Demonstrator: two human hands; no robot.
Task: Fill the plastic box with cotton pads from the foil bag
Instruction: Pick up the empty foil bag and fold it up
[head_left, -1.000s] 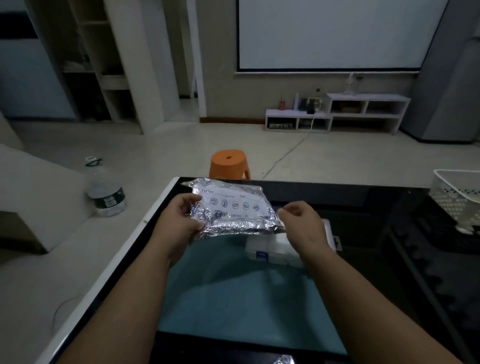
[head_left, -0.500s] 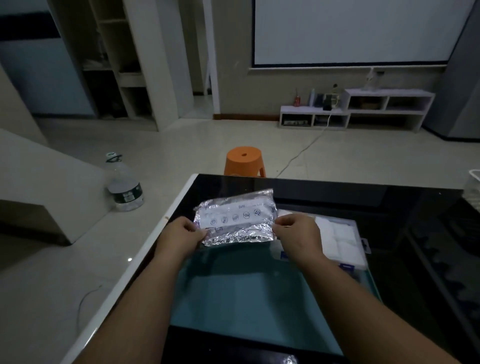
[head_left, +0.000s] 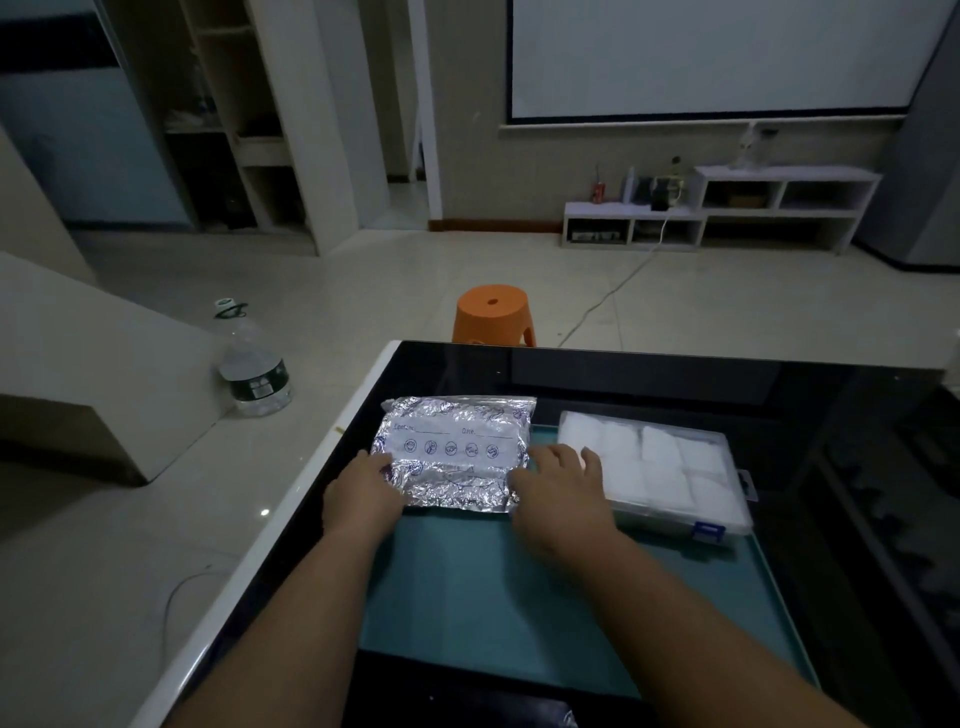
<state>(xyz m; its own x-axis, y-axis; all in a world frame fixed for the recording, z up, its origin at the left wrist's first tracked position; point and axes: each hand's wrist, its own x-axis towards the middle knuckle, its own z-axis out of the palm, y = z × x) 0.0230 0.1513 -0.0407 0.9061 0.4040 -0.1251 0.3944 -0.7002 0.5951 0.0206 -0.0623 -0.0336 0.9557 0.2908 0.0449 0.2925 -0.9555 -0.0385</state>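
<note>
The crinkled silver foil bag (head_left: 452, 447) lies flat at the far left of the teal mat (head_left: 493, 597), printed side up. My left hand (head_left: 363, 493) grips its near left corner, thumb on top. My right hand (head_left: 561, 488) rests at the bag's near right corner with fingers spread, between the bag and the box. The clear plastic box (head_left: 722, 519) sits just right of the bag, with a blue latch on its near side. White cotton pads (head_left: 649, 462) fill its compartments.
The mat lies on a black glass table (head_left: 675, 379) with a white left edge. An orange stool (head_left: 493, 314) stands beyond the far edge, and a large water bottle (head_left: 252, 364) stands on the floor to the left. A foil scrap (head_left: 566, 719) shows at the bottom.
Both hands have lowered the foil bag from the air onto the table, left of the box. My right hand's fingers have spread off the bag.
</note>
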